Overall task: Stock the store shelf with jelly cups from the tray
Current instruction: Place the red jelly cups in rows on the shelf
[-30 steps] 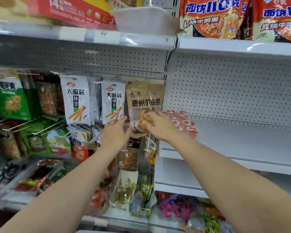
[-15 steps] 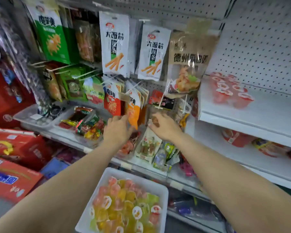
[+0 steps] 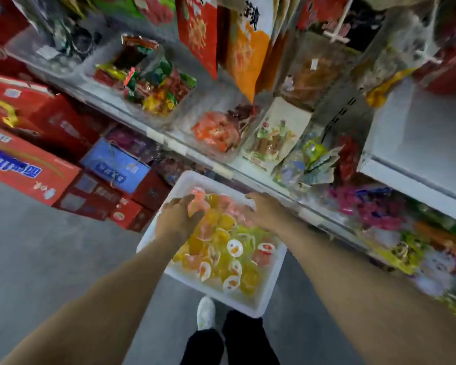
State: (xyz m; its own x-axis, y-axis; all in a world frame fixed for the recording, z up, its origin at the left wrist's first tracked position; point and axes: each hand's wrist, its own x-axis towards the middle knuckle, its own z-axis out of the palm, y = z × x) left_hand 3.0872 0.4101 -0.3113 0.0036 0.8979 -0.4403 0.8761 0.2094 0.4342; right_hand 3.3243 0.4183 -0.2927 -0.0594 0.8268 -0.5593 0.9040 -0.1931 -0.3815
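Head view, looking down: a white tray [image 3: 258, 299] sits low in front of the store shelf [image 3: 416, 143], heaped with jelly cups [image 3: 229, 248] in yellow, orange and pink. Both hands are in the far end of the tray. The left hand [image 3: 178, 219] has its fingers curled round a pink jelly cup [image 3: 195, 205] near the tray's far left corner, gripping it. The right hand [image 3: 265, 210] lies over the cups at the far right side of the tray, fingers bent down into them; blur hides whether it holds one, so I cannot tell. Left of the tray, red cartons [image 3: 29, 156] are stacked on the floor [image 3: 37, 259]. Just below the tray, a white shoe [image 3: 206, 313] shows.
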